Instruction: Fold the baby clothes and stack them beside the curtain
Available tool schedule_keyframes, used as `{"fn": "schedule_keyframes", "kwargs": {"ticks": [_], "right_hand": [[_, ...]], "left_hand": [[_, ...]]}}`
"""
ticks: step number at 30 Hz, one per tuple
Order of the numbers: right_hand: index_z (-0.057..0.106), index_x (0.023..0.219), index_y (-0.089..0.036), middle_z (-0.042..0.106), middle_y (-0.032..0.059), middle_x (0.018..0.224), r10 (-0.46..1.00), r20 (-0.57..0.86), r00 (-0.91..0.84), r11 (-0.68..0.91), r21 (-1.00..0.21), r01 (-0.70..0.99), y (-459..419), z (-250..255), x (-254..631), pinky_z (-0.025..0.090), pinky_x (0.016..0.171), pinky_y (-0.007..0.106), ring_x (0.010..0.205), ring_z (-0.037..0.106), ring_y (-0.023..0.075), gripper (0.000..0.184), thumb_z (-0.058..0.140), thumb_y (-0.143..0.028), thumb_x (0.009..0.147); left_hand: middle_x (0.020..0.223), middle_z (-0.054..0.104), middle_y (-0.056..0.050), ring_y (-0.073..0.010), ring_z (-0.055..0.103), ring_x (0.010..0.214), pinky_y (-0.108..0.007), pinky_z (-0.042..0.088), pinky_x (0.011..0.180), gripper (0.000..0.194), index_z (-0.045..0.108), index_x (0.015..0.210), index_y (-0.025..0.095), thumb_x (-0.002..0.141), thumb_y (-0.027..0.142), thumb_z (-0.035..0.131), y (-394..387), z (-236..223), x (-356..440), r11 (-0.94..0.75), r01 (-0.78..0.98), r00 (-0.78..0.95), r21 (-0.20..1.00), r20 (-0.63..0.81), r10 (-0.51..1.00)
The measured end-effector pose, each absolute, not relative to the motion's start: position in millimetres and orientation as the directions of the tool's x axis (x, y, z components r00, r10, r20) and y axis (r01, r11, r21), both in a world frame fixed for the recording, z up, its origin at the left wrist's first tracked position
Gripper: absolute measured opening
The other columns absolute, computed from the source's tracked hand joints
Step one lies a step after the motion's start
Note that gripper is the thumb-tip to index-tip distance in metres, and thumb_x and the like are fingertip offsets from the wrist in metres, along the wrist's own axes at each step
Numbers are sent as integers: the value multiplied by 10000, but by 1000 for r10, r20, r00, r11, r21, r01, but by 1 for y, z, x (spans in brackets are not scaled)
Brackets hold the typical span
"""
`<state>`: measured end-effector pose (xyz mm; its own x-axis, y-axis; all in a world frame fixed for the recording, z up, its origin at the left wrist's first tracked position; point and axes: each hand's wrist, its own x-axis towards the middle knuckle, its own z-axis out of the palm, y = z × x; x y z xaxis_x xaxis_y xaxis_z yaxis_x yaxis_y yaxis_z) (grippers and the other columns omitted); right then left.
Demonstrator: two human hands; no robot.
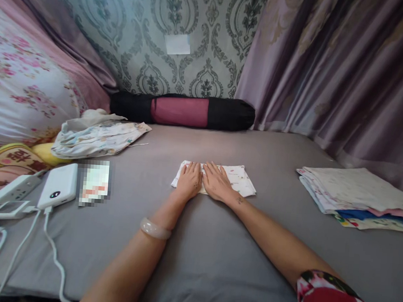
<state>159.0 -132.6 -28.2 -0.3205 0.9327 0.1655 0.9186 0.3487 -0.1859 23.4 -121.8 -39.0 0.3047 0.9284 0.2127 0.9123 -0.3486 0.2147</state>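
Note:
A small folded white cloth with a light print lies on the grey sheet in front of me. My left hand rests flat on its left half, fingers stretched out and pointing away from me. Close beside it, my right hand also presses flat on the cloth, its fingers extended. The two hands nearly touch at the cloth's middle and cover much of it. A pale bangle circles my left wrist.
Folded cloths are stacked at the right. Rumpled printed clothing lies at the left, near a white power bank, a power strip and cables. A black and pink roll lies along the wall.

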Motion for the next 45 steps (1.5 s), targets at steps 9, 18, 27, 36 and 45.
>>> {"fn": "schedule_keyframes", "kwargs": {"ticks": [9, 18, 27, 36, 45], "right_hand": [[365, 1466, -92, 319, 113, 1542, 937, 142, -319, 343, -205, 917, -135, -22, 168, 132, 1171, 446, 1439, 221, 223, 552, 196, -305, 985], [317, 1498, -148, 300, 108, 1551, 960, 123, -250, 267, -154, 951, -147, -26, 198, 147, 1160, 491, 1437, 223, 259, 556, 216, -326, 981], [323, 1496, -156, 308, 106, 1548, 959, 135, -248, 268, -160, 950, -148, -28, 196, 161, 1156, 486, 1436, 228, 257, 555, 214, -330, 981], [339, 1488, -129, 306, 145, 1542, 984, 145, -104, 122, -126, 985, -149, -29, 211, 114, 1156, 518, 1435, 224, 282, 561, 224, -355, 987], [343, 1485, -121, 315, 153, 1536, 989, 135, -65, 81, -112, 990, -149, -28, 212, 121, 1151, 518, 1429, 237, 283, 567, 208, -363, 990]], "left_hand": [[1465, 445, -150, -258, 307, 1418, -470, 179, 1168, 449, 435, 1374, 128, 988, 285, 269, -124, -33, 25, -393, 901, 341, 186, 259, 904], [1537, 333, -132, -263, 269, 1435, -503, 175, 1165, 530, 355, 1459, 179, 990, 409, 269, -133, -31, 32, -526, 823, 503, 214, 156, 850], [1533, 336, -143, -264, 286, 1428, -504, 186, 1160, 535, 347, 1464, 175, 993, 414, 261, -132, -32, 31, -536, 821, 512, 198, 161, 844], [1560, 280, -136, -295, 218, 1450, -552, 120, 1158, 653, 320, 1481, 214, 944, 586, 303, -135, -27, 26, -581, 778, 566, 238, 135, 813], [1542, 325, -126, -259, 244, 1445, -510, 116, 1173, 608, 343, 1470, 205, 969, 538, 263, -132, -26, 26, -532, 820, 507, 212, 163, 846]]}}
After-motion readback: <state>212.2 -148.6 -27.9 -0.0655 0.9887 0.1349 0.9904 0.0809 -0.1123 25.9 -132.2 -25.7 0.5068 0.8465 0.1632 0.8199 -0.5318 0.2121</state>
